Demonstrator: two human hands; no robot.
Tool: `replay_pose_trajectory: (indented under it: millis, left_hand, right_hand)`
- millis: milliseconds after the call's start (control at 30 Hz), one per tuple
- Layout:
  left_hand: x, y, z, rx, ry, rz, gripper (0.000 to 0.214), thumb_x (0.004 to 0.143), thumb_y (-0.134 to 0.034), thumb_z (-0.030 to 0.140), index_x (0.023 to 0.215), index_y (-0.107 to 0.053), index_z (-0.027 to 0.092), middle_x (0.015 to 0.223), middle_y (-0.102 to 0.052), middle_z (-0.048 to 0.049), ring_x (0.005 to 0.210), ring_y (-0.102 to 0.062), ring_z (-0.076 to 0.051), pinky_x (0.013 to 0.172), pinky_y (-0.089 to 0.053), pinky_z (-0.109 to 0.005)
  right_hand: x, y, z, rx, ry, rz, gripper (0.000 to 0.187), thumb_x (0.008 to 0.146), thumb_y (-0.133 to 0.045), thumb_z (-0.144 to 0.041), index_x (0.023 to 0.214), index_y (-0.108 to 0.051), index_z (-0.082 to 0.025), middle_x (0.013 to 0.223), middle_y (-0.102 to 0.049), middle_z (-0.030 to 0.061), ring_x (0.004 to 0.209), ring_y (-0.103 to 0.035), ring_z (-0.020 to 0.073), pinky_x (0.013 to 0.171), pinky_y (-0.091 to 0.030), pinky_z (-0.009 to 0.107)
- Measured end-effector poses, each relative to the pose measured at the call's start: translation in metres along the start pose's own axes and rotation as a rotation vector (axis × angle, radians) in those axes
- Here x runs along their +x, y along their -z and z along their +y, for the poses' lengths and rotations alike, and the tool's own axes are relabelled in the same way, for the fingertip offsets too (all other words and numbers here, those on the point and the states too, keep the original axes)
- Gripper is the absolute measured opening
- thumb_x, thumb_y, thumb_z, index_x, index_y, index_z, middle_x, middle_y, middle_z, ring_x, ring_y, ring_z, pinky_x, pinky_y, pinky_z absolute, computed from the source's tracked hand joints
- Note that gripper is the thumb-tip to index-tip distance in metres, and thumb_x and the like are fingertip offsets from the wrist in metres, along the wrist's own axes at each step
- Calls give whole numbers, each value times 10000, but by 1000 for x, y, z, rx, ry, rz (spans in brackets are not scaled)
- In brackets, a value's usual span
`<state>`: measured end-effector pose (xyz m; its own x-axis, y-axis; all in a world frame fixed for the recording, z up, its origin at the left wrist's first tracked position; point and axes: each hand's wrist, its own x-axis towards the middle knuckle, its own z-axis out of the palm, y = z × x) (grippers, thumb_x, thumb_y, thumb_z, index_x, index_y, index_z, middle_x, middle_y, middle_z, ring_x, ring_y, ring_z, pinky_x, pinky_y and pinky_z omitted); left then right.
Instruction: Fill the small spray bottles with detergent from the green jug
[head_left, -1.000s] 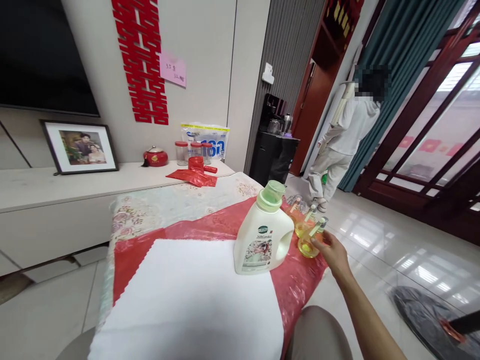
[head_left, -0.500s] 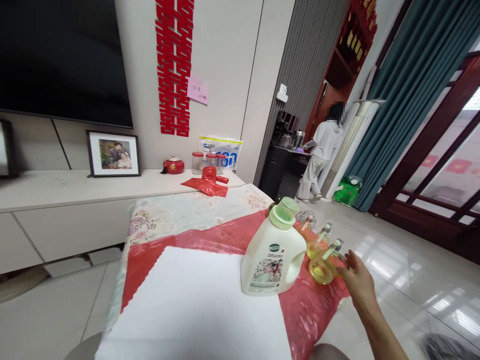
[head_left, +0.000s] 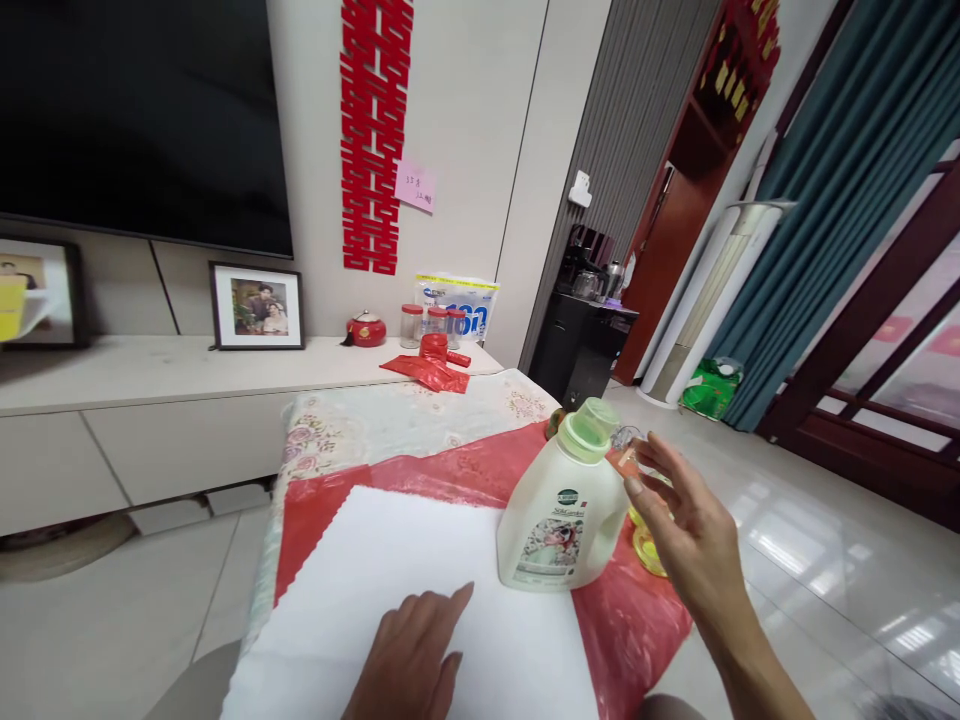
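Observation:
My right hand (head_left: 694,520) is over the right edge of the table, thumb and fingers apart and curved. It partly hides a group of small clear bottles; the yellow liquid of one bottle (head_left: 649,550) shows below it. By its fingertips is an orange tag (head_left: 624,461); contact cannot be made out. My left hand (head_left: 416,645) is low over a white sheet (head_left: 322,620), index finger stretched out and thumb apart, holding nothing. Between the hands stands a pale detergent bottle (head_left: 555,520) with a green cap, upright on the sheet's right edge.
Red plastic film (head_left: 450,468) lies under the sheet on a floral tablecloth (head_left: 322,430). Behind are a low cabinet (head_left: 180,375) with a framed photo (head_left: 258,306), a red pot (head_left: 366,328), red-lidded jars and a crumpled red bag (head_left: 431,372). Tiled floor lies to the right.
My left hand has come into view over the sheet. My right hand has moved left and up across the small bottles. The person in the background is out of sight; the view has turned slightly left.

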<state>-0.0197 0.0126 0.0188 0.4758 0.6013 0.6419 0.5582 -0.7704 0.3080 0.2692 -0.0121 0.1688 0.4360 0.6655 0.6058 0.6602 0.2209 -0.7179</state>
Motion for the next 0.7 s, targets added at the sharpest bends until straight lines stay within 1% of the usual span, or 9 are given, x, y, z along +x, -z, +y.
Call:
replay_pose_trajectory:
  millis: [100, 200, 267, 367, 433, 500, 533, 600, 700]
  left_hand:
    - [13, 11, 4, 8, 45, 8, 615, 961, -442, 147, 1547, -276, 237, 920, -664, -45, 806, -618, -218, 738, -509, -349]
    - [27, 19, 8, 5, 82, -8, 655, 972, -422, 155, 1579, -190, 242, 940, -651, -49, 838, -611, -227, 761, -497, -365]
    - [38, 21, 12, -9, 55, -6, 653, 960, -413, 155, 1574, -207, 233, 996, -659, -67, 887, -617, -243, 778, -492, -378]
    - [58, 26, 21, -22, 41, -13, 601, 928, -401, 144, 1521, -324, 205, 1082, -669, -98, 944, -622, -272, 807, -491, -408]
    - [73, 31, 28, -40, 35, -85, 568, 912, -410, 135, 1476, -393, 196, 1140, -672, -111, 976, -623, -287, 834, -495, -429]
    - [88, 38, 35, -83, 35, -159, 562, 897, -418, 122, 1455, -422, 190, 1175, -670, -120, 1002, -621, -296, 854, -502, -448]
    - [94, 40, 37, -111, 41, -184, 566, 890, -423, 119, 1452, -426, 186, 1189, -666, -124, 1020, -618, -300, 866, -505, -459]
    - [105, 45, 40, -167, 65, -209, 573, 877, -442, 118, 1446, -434, 178, 1217, -652, -134, 1070, -607, -312, 899, -508, -488]
    - [114, 51, 42, -264, 104, -168, 548, 869, -464, 124, 1414, -471, 186, 1221, -643, -134, 1122, -597, -317, 935, -512, -505]
  right_hand:
    - [-8, -11, -6, -99, 107, -9, 581, 894, -644, -458, 1441, -517, -311, 1381, -626, 78, 1191, -627, 280, 1013, -530, 527]
    - [-6, -18, -7, -120, 121, 2, 624, 895, -640, -467, 1474, -474, -304, 1387, -620, 84, 1181, -629, 277, 1016, -522, 532]
    - [2, -22, -6, -73, 71, -9, 729, 869, -669, -494, 1518, -409, -289, 1394, -611, 106, 1196, -620, 283, 1033, -505, 540]
    - [19, -28, -6, 10, -7, -73, 940, 796, -744, -528, 1577, -282, -284, 1403, -591, 137, 1232, -600, 304, 1055, -476, 557]
    - [30, -34, -8, 77, -35, -145, 1041, 766, -778, -519, 1600, -199, -288, 1363, -617, 137, 1219, -613, 309, 1058, -463, 568]
    - [39, -39, -10, 160, -57, -211, 1096, 750, -798, -500, 1608, -152, -285, 1301, -659, 131, 1173, -643, 314, 1038, -474, 573]
    - [44, -42, -12, 195, -69, -227, 1106, 741, -807, -492, 1608, -155, -277, 1272, -676, 132, 1150, -655, 320, 1023, -483, 575]
    - [53, -43, -16, 240, -90, -214, 1114, 712, -828, -487, 1599, -200, -247, 1245, -690, 147, 1124, -666, 337, 997, -500, 578]
    - [64, -37, -30, 285, -52, -130, 1125, 683, -842, -493, 1583, -243, -184, 1278, -668, 173, 1158, -649, 350, 1015, -495, 576]
